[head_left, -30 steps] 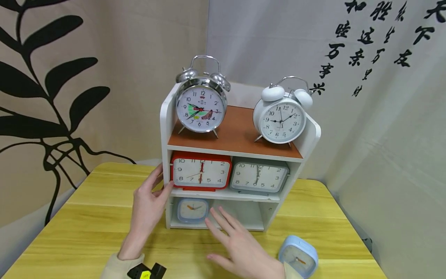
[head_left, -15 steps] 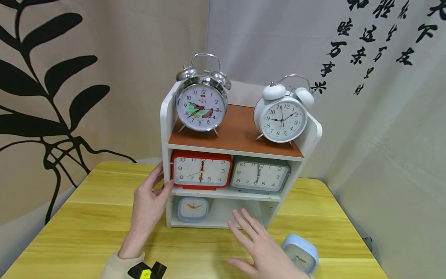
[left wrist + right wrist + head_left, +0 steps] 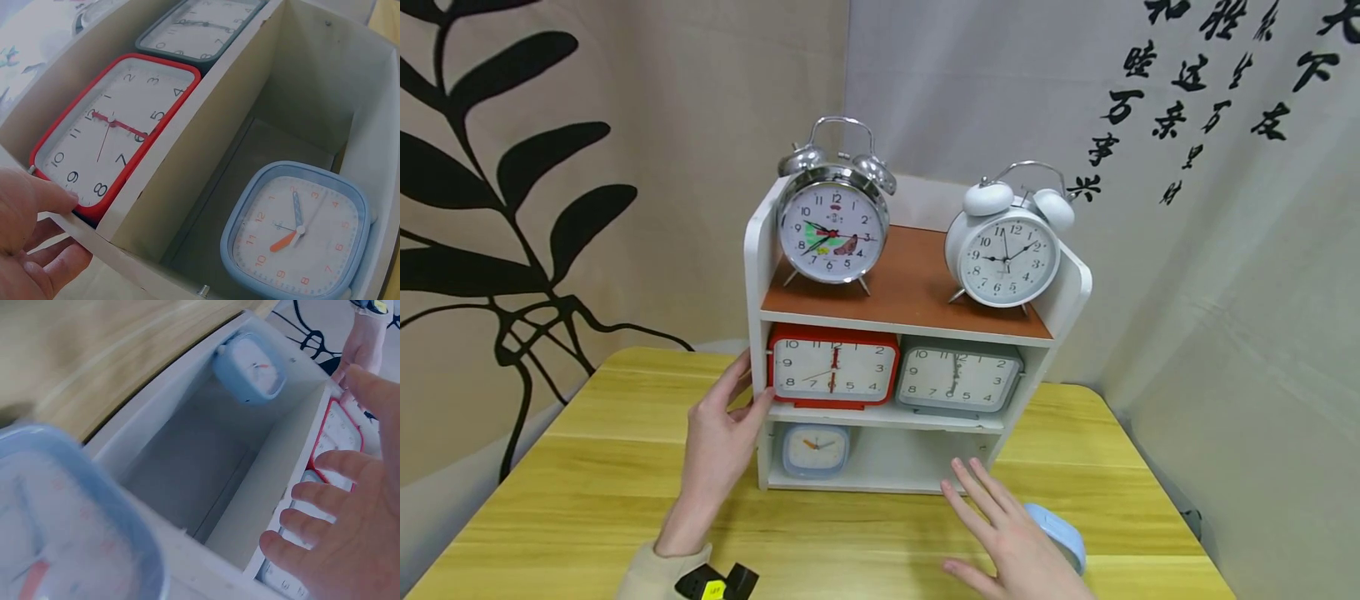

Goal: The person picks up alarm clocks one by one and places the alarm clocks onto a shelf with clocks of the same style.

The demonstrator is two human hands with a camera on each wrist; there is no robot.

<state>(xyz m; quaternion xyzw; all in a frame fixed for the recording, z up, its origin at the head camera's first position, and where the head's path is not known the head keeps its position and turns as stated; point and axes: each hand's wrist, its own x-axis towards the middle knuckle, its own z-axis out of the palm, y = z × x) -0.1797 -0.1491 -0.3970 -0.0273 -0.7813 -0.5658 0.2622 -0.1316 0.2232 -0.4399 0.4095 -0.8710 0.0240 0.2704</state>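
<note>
A small white shelf unit (image 3: 758, 267) stands on the table. My left hand (image 3: 721, 446) holds its left side panel, thumb at the front edge beside the red clock (image 3: 880, 385), fingers on the outer face. The grey-green clock (image 3: 992, 393) sits right of the red one on the middle shelf. A small light-blue alarm clock (image 3: 250, 219) stands at the left of the bottom compartment. My right hand (image 3: 1015, 542) hovers with spread fingers in front of the unit's lower right, holding nothing. It partly hides a second light-blue alarm clock (image 3: 1067, 537) on the table, large in the right wrist view.
On the brown top shelf (image 3: 910, 292) stand a silver twin-bell alarm clock (image 3: 833, 229) and a white twin-bell alarm clock (image 3: 1006, 258). The yellow wooden table (image 3: 587, 467) reaches a cloth backdrop (image 3: 715, 125) with a black plant and writing.
My right hand has moved right, from in front of the bottom compartment's blue clock toward the blue clock on the table. My left hand has stayed on the side panel.
</note>
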